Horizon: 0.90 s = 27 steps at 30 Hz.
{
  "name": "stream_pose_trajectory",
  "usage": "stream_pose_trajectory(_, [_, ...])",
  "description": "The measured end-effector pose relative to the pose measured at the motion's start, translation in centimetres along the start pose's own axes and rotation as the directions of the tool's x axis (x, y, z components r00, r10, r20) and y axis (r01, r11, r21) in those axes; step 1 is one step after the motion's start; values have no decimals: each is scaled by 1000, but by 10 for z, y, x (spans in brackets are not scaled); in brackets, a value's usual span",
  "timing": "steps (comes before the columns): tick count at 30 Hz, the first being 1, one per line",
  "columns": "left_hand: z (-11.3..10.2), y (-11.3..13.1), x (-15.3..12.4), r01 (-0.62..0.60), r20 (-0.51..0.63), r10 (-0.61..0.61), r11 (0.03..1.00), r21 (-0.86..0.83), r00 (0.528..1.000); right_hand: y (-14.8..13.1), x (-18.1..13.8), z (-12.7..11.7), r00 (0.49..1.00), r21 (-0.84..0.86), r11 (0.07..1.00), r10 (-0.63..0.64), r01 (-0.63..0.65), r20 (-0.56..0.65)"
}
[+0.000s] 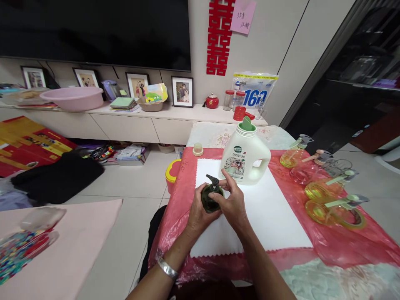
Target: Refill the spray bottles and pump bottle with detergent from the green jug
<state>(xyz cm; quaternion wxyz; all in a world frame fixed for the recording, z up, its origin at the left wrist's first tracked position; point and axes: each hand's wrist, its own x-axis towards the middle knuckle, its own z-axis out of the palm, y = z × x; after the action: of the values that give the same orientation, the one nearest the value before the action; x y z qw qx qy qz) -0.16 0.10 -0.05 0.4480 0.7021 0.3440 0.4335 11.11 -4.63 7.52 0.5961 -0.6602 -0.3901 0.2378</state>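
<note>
A dark green pump bottle (207, 203) with a black pump head (213, 181) is held over the near part of a white scalloped mat. My left hand (197, 212) wraps around the bottle's body from the left. From the right, my right hand (233, 204) grips at the collar below the pump, thumb on the near side and index finger raised. Just beyond stands a large white jug (229, 148) with a handle, a printed label and a green spout in its uncapped neck. A translucent cap (197, 149) sits at the table's far left.
Several clear spray bottles with yellow or pink tints (315, 189) line the right side, near a tape roll (353, 217). Red plastic sheeting (178, 216) covers the table under the white mat (268, 221). A red-and-yellow stool (173, 171) stands left; a pink table (90, 233) lies nearer.
</note>
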Motion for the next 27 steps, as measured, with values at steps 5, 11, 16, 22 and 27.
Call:
stream_pose_trajectory(5, [0,-5,-1,-8,-2,8,1000,23,1000,-2,-5,11,995,-120,992,-49,39,-82])
stream_pose_trajectory(11, [-1,-13,-2,-30,-7,30,999,46,1000,-4,-6,4,989,-215,965,-142,149,49])
stream_pose_trajectory(16, [-2,-20,-1,-28,-54,33,995,92,998,-9,-1,-6,964,-247,941,-191,233,184])
stream_pose_trajectory(22, [-5,-19,1,-48,-24,51,993,112,998,-5,0,3,973,-295,929,-196,224,121])
stream_pose_trajectory(27, [-10,-27,1,-59,-16,62,987,148,998,-2,2,-2,955,-283,919,-227,275,190])
